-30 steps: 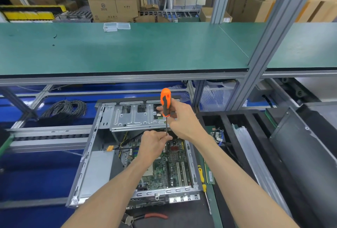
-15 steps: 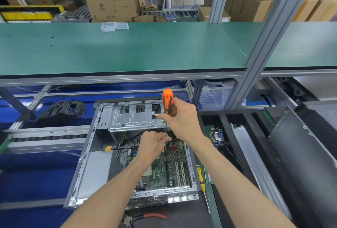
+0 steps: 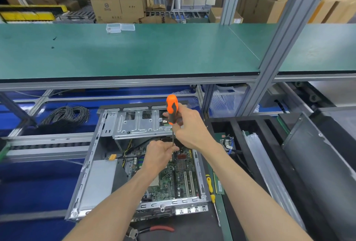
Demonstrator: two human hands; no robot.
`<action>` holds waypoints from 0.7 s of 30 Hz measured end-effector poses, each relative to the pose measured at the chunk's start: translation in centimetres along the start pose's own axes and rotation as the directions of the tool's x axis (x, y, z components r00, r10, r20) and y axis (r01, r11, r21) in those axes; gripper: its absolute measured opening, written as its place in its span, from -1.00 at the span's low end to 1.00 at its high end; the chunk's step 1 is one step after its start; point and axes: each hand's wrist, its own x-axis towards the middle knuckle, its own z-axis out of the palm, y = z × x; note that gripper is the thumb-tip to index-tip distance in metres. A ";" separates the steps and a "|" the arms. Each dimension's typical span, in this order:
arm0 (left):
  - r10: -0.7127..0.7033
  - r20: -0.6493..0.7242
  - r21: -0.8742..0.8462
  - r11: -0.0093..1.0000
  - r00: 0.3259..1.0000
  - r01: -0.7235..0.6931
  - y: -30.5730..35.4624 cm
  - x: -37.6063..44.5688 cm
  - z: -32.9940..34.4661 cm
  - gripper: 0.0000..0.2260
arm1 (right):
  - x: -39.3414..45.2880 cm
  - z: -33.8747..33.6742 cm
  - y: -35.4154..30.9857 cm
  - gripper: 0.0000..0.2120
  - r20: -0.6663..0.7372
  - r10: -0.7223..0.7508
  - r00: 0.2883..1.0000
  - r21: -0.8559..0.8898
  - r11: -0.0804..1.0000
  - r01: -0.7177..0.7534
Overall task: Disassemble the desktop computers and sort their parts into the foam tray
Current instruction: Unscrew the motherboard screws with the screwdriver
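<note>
Metal computer case (image 3: 90, 173) holds a green motherboard (image 3: 169, 179) and yellow cables (image 3: 126, 151).

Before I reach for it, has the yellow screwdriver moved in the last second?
No. The yellow screwdriver still lies alongside the right wall of the case, tip pointing toward the person.

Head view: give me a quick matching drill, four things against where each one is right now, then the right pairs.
Things:
1. orange screwdriver
2. yellow screwdriver
3. pliers
4. cable coil

Places:
A. lying right of the computer case
B. on the blue surface left of the case
C. gripped in the right hand, shaft steadied by the left hand
D. in front of the case, near the bottom edge

Pairs: 1-C, 2-A, 3-D, 4-B
</note>
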 end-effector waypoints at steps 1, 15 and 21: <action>-0.007 0.009 0.005 1.000 1.000 0.007 0.0 0.0 0.0 -0.70 | 0.0 0.1 0.0 -0.83 -0.018 -0.010 1.000 -0.027 1.000 0.009; -0.013 0.009 0.004 1.000 1.000 0.013 -0.3 0.2 0.1 -0.77 | 0.1 0.8 0.6 -0.70 -0.137 0.046 0.990 -0.089 0.994 -0.058; 0.013 0.031 0.059 0.998 0.999 -0.015 -0.4 0.1 0.5 -0.79 | 0.1 0.5 0.8 -0.79 -0.029 0.055 0.998 0.069 0.996 -0.053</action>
